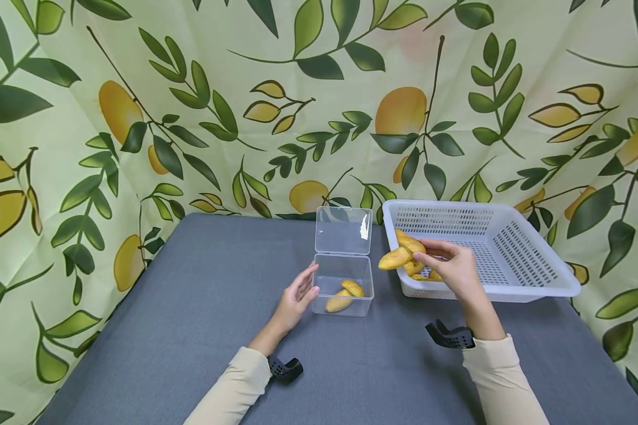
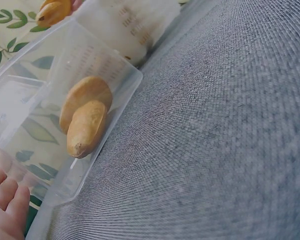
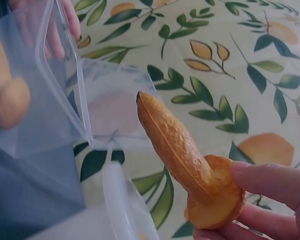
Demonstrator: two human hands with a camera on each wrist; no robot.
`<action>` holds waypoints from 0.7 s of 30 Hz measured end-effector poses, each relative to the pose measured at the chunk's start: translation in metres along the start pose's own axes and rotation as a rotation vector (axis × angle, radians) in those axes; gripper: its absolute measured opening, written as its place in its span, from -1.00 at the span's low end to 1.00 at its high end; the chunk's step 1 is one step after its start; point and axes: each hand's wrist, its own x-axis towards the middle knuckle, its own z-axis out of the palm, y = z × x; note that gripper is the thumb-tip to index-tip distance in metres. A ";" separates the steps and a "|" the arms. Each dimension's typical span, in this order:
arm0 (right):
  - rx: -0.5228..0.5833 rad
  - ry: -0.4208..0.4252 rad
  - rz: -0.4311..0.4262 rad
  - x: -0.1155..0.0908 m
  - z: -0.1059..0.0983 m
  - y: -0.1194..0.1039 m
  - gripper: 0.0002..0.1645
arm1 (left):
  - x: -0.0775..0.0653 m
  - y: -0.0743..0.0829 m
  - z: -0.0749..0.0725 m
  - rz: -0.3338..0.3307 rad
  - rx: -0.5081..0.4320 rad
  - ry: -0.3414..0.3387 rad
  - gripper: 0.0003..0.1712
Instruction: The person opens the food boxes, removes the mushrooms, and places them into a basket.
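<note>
My right hand [image 1: 454, 270] pinches a yellow mushroom [image 3: 172, 145] by its cap between thumb and fingers. The stem points left, over the near left end of the white basket [image 1: 531, 292]. My left hand [image 1: 293, 300] is at the left side of a clear plastic box [image 1: 326, 282], fingers extended along its wall; whether they touch it is hard to tell. Inside the box lies another yellow mushroom [image 2: 87, 127], on its side. The box's hinged lid [image 1: 342, 231] stands raised at the back. More yellow mushrooms [image 1: 417, 269] lie in the basket's left end, partly hidden by my right hand.
A grey cloth [image 1: 202, 307] covers the table. Behind it and at both sides hangs a leaf-patterned curtain [image 1: 207, 171]. The perforated basket stands close to the right of the box, its rim higher than the table surface. Black bands [image 1: 452, 335] sit on both wrists.
</note>
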 end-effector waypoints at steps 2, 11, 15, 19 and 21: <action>-0.014 0.015 0.005 0.000 -0.005 0.003 -0.43 | 0.000 0.000 0.000 -0.001 0.002 -0.002 -0.42; -0.047 0.053 0.066 0.003 -0.024 0.018 -0.34 | -0.001 0.001 0.000 -0.020 0.017 -0.003 -0.42; -0.071 0.048 0.105 0.004 -0.028 0.025 -0.33 | -0.001 0.001 0.000 -0.027 0.019 -0.004 -0.43; -0.159 0.023 0.125 0.004 -0.031 0.031 -0.34 | -0.001 0.000 0.000 -0.019 0.012 -0.002 -0.42; -0.196 0.011 0.132 0.004 -0.032 0.034 -0.36 | 0.000 0.001 0.000 -0.014 0.006 -0.002 -0.42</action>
